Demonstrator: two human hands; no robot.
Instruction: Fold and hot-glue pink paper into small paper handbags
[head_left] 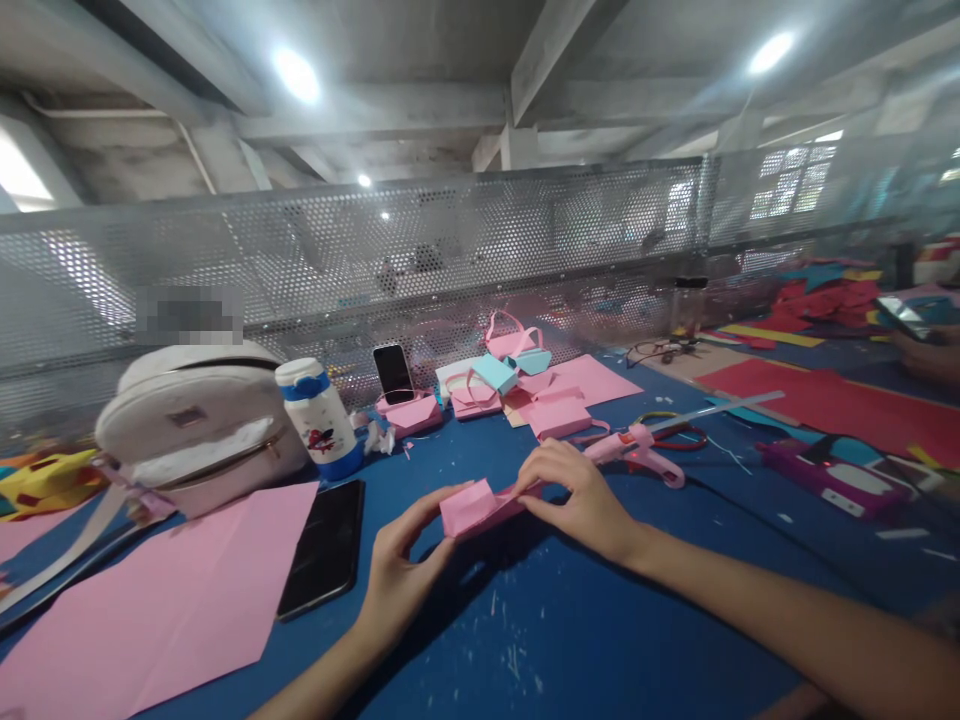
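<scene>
Both my hands hold a small folded pink paper piece [474, 506] just above the blue table [570, 640]. My left hand [405, 572] pinches its left end with thumb and fingers. My right hand [581, 497] presses closed fingers on its right end. A pink glue gun [639, 452] lies just behind my right hand. Finished pink paper bags [559, 412] and a light blue one [496, 373] sit further back.
A black phone [324, 548] and a large pink sheet [161, 610] lie at my left. A white bag [196, 425], a bottle [319, 417] and a propped phone [394, 372] stand behind. Red sheets [832, 400], scissors [679, 432], another person's hand with a phone [919, 335] at right. A perforated metal screen [450, 250] borders the table.
</scene>
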